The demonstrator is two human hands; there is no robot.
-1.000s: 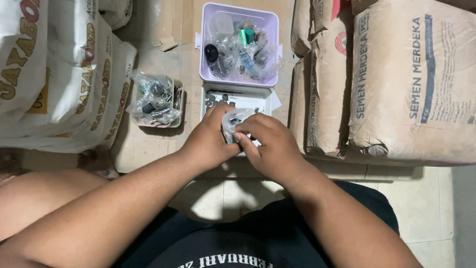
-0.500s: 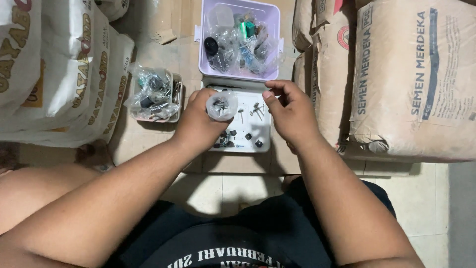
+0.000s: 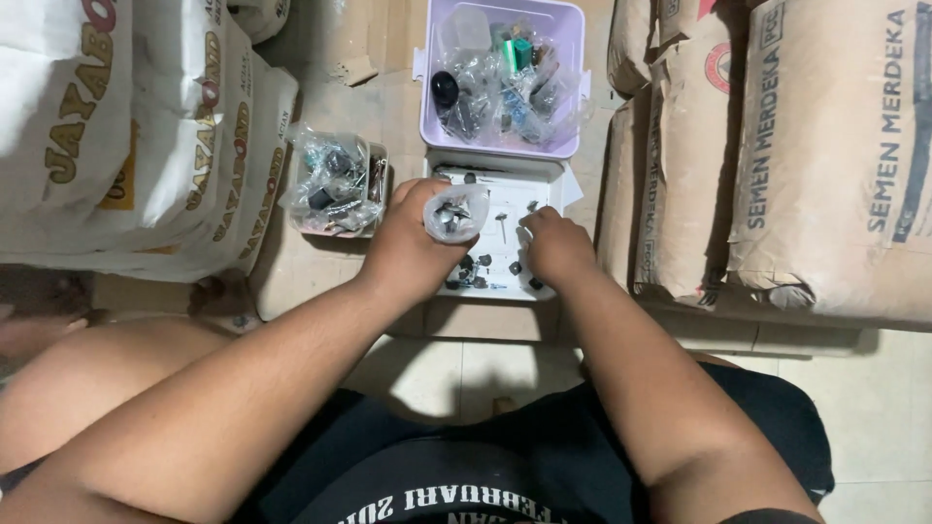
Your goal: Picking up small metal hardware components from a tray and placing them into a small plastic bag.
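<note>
My left hand (image 3: 413, 243) grips a small clear plastic bag (image 3: 455, 213) with small metal parts inside, its mouth held open upward. It hovers over the left part of a white tray (image 3: 505, 184) on the floor. Several loose screws and small dark parts (image 3: 481, 267) lie in that tray. My right hand (image 3: 555, 247) is down in the tray's right side, fingers bunched on small parts there; what they pinch is hidden.
A lilac bin (image 3: 573, 97) with bagged hardware stands behind the tray. A small box (image 3: 374, 194) holding clear bags of parts sits to the left. Stacked white sacks (image 3: 116, 136) rise on the left, brown sacks (image 3: 796, 165) on the right. Cardboard covers the floor.
Both hands were together on the bag a second ago. The right hand let go, lifted open, then dropped into the tray's right side. The left hand keeps the bag.
</note>
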